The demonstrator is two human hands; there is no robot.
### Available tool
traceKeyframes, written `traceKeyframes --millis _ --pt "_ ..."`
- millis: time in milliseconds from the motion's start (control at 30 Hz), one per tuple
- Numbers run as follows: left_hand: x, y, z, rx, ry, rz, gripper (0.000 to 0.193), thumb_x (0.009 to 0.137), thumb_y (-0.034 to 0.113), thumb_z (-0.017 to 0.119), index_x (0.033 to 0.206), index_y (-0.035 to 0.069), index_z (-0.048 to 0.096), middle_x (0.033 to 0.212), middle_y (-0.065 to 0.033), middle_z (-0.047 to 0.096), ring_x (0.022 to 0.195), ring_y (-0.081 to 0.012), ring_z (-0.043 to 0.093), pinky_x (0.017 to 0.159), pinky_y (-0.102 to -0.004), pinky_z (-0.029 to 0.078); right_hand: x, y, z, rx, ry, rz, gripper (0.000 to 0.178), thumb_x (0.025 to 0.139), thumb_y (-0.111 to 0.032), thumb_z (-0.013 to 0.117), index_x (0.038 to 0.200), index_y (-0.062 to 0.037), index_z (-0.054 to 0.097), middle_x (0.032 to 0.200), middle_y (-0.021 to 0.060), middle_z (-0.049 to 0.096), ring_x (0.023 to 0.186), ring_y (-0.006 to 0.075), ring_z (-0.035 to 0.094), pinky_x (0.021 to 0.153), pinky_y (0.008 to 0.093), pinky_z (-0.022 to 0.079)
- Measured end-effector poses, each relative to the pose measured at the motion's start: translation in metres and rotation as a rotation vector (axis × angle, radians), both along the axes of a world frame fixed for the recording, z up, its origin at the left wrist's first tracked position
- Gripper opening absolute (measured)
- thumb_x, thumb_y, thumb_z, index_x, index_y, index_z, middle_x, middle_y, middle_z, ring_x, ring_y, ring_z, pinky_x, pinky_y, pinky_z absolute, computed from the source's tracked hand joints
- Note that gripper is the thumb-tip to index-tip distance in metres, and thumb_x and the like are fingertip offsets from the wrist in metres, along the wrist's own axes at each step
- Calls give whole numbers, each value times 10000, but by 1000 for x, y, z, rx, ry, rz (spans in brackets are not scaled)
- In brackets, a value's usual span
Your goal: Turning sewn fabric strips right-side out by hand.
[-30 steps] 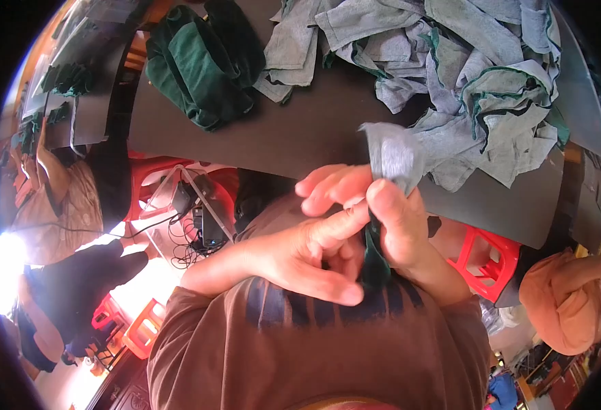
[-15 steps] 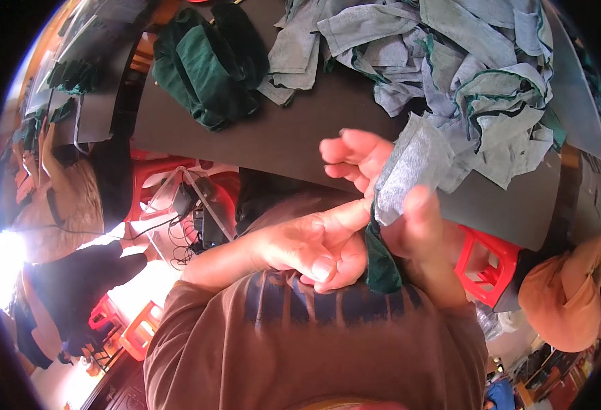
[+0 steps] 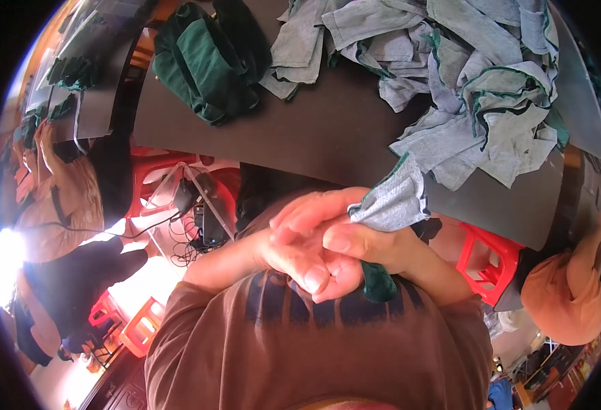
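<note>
Grey-and-green fabric strip [image 3: 390, 203] stands at the near edge of the dark table [image 3: 300, 140], long axis pointing roughly toward it; right hand [image 3: 382, 244], nearer the strip, pinches it; left hand [image 3: 306, 249] half open, grip cannot be told

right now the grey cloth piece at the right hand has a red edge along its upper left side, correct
Not quite: the grey cloth piece at the right hand has a green edge along its upper left side, as the head view shows.

Cloth strip [image 3: 390, 199] partly behind right hand [image 3: 386, 247]; grey pile [image 3: 447, 75] cropped above.
</note>
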State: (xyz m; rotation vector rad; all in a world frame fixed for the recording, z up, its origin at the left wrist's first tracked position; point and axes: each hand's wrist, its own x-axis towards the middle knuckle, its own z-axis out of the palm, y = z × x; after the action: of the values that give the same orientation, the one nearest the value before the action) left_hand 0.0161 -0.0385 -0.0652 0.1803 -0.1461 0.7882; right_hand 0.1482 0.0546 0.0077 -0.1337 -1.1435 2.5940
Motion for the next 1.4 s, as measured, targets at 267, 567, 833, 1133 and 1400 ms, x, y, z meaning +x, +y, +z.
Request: traceKeyframes --millis 267,567,833,1133,1400 --pt "0 28 65 -26 263 -11 709 777 179 661 1348 42 263 746 -108 550 549 -141 497 517 -220 384 12 6 -8 20 -182 -33 825 733 -473 681 1305 28 359 1263 201 458 1188 255 423 988 407 342" --pt "3 32 72 0 310 34 792 798 264 634 1417 86 172 563 -4 445 458 -54 395 441 -178 312 20 18 2 123 -162 -371 701 879 -537 417 1295 26 380 1211 210 499 1145 282 462 985 416 336" --pt "10 22 52 -98 85 149 699 829 321 600 1385 82 249 518 3 441 439 -69 380 429 -207 291 16 3 14 -229 -73 -238 456 934 -287 474 1254 34 417 1201 187 499 1001 207 564 888 331 439" --pt "15 26 42 12 -148 134 352 880 418 525 846 68 508 449 30 378 381 -75 358 397 -216 314 14 0 3 -95 2 -253 426 949 -234 452 1286 16 382 1234 164 485 1008 184 549 892 323 426" --pt "-2 35 63 -356 306 117 330 869 349 575 668 110 470 426 45 358 367 -69 363 398 -212 341 16 15 -6 682 -80 -344 510 867 -168 567 1304 19 383 1246 172 465 1120 227 479 937 309 364"
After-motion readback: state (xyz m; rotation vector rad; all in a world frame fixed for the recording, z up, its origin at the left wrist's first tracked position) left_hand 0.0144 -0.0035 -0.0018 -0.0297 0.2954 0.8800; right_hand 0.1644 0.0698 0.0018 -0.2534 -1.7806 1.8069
